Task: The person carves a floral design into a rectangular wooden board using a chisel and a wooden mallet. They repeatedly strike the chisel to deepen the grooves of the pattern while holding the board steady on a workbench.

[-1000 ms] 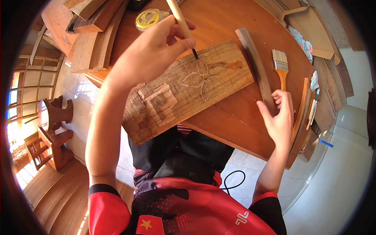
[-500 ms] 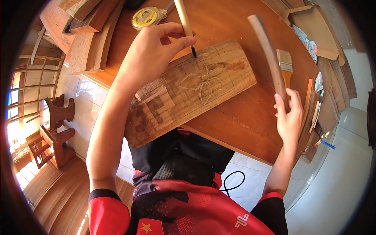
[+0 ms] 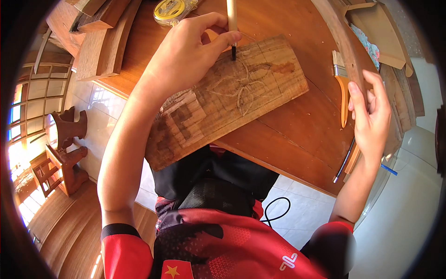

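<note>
Over carved board [image 3: 227, 103], likely chisel [image 3: 232, 18], in left fingers [image 3: 226, 41]

"Where's the light coming from?"

"Daylight, burnt white at the barred window [image 3: 18, 144], far left of the left grip [image 3: 193, 51]. It glares off the floor tiles [image 3: 106, 100] between the two."

"And the worktop [image 3: 297, 144]?"

"Warm and well lit between the left grip and the right grip [image 3: 371, 111]."

"Sharp?"

"Mostly. The sleeve [image 3: 329, 249] below the right grip is smeared. Well outside both grips, straight edges bow and corners go black."
</note>
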Tool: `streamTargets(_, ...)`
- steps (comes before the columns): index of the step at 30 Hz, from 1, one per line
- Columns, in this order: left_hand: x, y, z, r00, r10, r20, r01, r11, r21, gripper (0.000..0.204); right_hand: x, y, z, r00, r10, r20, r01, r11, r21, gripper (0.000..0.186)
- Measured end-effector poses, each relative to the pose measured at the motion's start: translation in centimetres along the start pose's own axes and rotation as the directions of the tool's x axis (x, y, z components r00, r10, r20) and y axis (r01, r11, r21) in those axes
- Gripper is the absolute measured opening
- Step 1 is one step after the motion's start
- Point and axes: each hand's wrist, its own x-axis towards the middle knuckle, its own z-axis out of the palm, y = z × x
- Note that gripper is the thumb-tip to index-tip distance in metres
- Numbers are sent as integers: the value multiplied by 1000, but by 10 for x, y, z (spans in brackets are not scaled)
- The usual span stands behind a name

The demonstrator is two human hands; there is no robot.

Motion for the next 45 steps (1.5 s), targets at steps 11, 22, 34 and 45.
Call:
streamTargets(11,-1,1,1,1000,2,-18,-1,997,75,37,47,-30,-5,990,-104,100,112,991,-80,35)
streamTargets(22,-3,-4,5,1000,18,-17,-17,999,49,37,80,-95,6,944,-88,318,233,859,-455,21)
streamTargets(34,-8,-6,8,996,53,-78,-51,998,22,36,111,-95,-15,869,68,491,132,923,-360,24)
streamTargets(45,-12,-4,16,998,60,28,-59,997,-56,35,119,-102,0,829,243,504,80,840,-537,26)
